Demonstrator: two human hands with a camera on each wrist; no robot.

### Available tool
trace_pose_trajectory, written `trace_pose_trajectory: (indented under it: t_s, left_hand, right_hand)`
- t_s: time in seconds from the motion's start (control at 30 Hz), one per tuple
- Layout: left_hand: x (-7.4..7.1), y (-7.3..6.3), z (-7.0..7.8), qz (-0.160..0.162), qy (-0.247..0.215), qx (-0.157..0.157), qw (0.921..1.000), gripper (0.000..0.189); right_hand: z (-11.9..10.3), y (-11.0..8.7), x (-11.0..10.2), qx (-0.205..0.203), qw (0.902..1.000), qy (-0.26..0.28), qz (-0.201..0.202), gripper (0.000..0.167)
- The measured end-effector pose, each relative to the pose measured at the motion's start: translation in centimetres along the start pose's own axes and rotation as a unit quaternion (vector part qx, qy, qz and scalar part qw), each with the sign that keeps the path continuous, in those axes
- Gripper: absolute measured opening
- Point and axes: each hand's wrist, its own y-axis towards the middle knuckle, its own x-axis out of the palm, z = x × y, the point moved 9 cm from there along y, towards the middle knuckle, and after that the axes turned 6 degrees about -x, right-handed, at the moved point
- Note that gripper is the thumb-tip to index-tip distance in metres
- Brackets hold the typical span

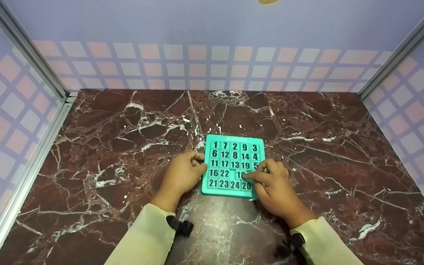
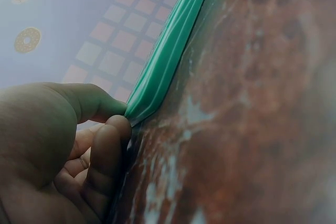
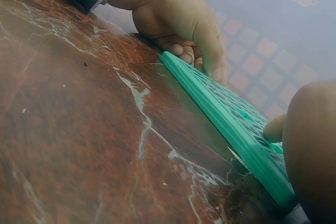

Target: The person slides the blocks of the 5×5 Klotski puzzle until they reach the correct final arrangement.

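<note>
A turquoise sliding number puzzle (image 1: 226,192) lies flat on the marble-patterned table. My left hand (image 1: 182,173) pinches its left edge; in the left wrist view the thumb and a finger meet at a corner of the frame. Over the puzzle's right side, my right hand (image 1: 276,187) touches the tile 18 (image 1: 240,175) with an outstretched index finger. That tile sits partway between columns in the fourth row, with a vacant slot (image 1: 232,174) to its left. The right hand covers the end of that row and part of the tile 5 (image 1: 255,166).
Dark red marble tabletop (image 1: 123,147) with white veins surrounds the puzzle. A checkered wall panel (image 1: 219,66) stands behind, and side panels with metal rails (image 1: 35,147) close off left and right. Black straps with small devices (image 1: 180,225) sit at both wrists.
</note>
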Motion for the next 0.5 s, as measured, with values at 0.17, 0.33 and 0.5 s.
trace_pose_trajectory:
  t_s: [0.17, 0.33, 0.5]
  left_hand:
    - [-0.01, 0.09, -0.02, 0.0, -0.002, 0.001, 1.0, 0.027]
    - [0.0, 0.05, -0.01, -0.001, -0.005, 0.0, 1.0, 0.028]
    - [0.06, -0.03, -0.05, -0.003, -0.007, -0.003, 1.0, 0.028]
  right_hand:
    - [-0.31, 0.06, 0.15, -0.014, 0.9998, -0.013, -0.011, 0.039]
    - [-0.52, 0.1, 0.29, -0.02, 0.9993, -0.021, -0.025, 0.04]
    - [-0.68, 0.06, 0.43, -0.028, 0.9988, -0.029, -0.029, 0.041]
